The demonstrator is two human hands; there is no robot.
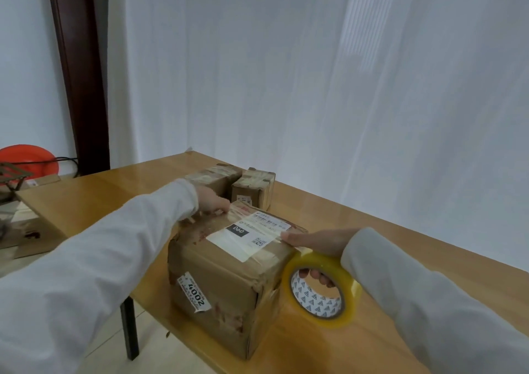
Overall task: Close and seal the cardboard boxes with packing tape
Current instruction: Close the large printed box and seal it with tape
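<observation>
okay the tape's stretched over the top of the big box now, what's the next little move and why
Probably pull the tape roll down past the box's right edge and press the strip onto that side. The left hand pins the tape's far end, while the right hand grips the roll level with that edge, so the strip covers only the top.

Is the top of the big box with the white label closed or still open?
Closed. The flaps of the big box lie flat under its white label, and clear tape crosses them.
</observation>
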